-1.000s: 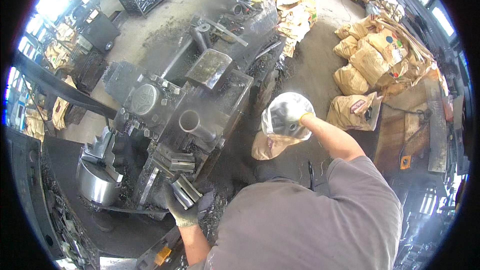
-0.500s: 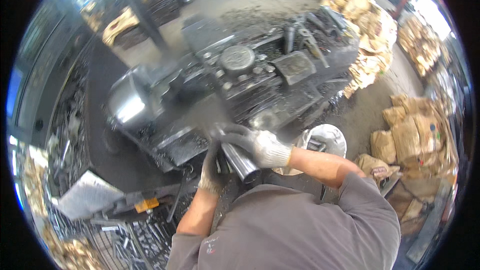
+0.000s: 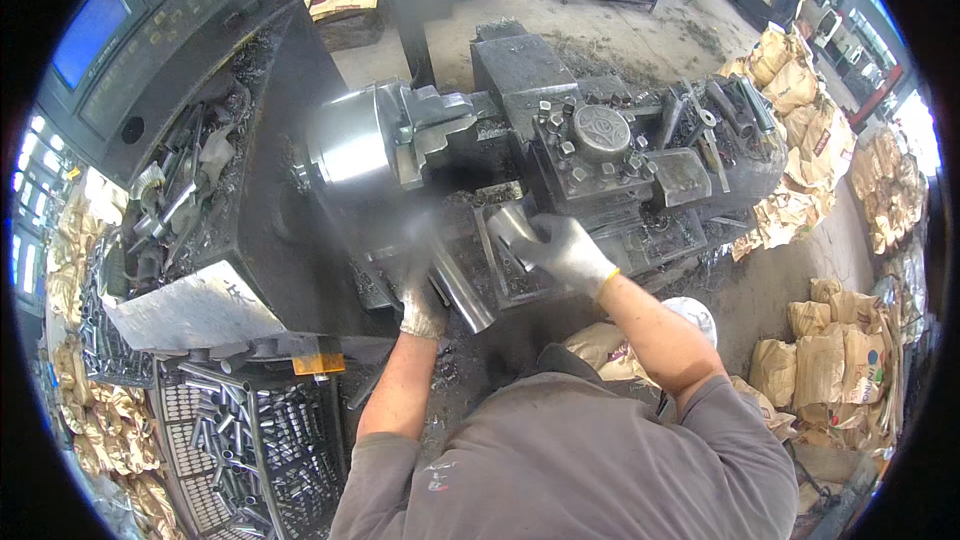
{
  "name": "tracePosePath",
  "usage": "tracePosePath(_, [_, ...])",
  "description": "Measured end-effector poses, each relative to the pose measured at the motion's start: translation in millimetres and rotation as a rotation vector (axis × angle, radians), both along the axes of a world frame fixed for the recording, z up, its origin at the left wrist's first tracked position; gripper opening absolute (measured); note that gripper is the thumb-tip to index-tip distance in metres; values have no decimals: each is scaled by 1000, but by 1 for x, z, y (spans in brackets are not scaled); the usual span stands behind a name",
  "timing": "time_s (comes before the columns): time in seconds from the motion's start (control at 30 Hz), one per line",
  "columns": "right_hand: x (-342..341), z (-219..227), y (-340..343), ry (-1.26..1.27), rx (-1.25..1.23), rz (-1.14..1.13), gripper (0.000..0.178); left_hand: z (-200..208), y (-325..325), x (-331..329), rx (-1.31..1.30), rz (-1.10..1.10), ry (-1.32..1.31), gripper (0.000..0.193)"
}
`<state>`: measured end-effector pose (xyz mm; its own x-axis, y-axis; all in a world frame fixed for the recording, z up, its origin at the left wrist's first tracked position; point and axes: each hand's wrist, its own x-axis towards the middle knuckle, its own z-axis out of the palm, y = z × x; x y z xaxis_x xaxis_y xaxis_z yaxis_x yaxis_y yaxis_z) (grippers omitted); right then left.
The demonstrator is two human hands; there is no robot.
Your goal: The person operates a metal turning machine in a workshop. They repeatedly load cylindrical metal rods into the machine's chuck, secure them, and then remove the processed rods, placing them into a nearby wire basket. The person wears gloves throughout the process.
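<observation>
My left hand (image 3: 421, 302), in a white work glove with darkened fingers, is closed round a shiny metal tube (image 3: 462, 290) that slants toward my body. My right hand (image 3: 568, 254), gloved the same way, grips a shorter metal tube (image 3: 511, 228) over the lathe's bed tray (image 3: 497, 265). Its fingers wrap the near side of that piece. Just beyond the hands is the lathe chuck (image 3: 350, 137) with stepped jaws (image 3: 440, 130), and nothing shows between them. The bolted tool post (image 3: 603, 132) stands behind my right hand. Blur hides part of the left fingers.
A wire-mesh crate of cut tubes (image 3: 235, 450) sits at lower left, beneath a metal sheet (image 3: 195, 310). Spanners (image 3: 708, 140) lie on the machine's right end. Brown sacks (image 3: 820, 365) are stacked at right, beside a white bucket (image 3: 692, 318). A screen (image 3: 90, 35) is at upper left.
Both hands were together on a tube; now they are apart, my right hand further right with a shorter tube. The whole view has shifted, placing the machine further right and lower.
</observation>
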<state>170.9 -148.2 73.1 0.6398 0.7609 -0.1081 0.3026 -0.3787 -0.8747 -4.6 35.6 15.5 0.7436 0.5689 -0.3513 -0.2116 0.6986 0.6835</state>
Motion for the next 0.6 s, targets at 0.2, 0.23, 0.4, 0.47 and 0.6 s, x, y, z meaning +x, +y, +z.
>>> tracePosePath(0.2, [-23, 25, 53, 298, -116, 100, 79, 61, -30, 43, 224, 37, -231, 79])
tracePosePath(0.23, [-21, 36, 50, 413, 59, 44, 82, 75, -26, 45, 301, -15, -363, 84])
tracePosePath(0.4, [60, 149, 56, -414, 253, 359, 72, 60, 10, 34, 771, 73, -277, 59])
tracePosePath(0.47, [116, 168, 75, -778, 133, 388, 66, 9, 16, 9, 688, 81, -5, 47])
tracePosePath(0.6, [229, 150, 102, -1205, -223, 381, 60, 28, -25, 47, 1358, 83, 570, 32])
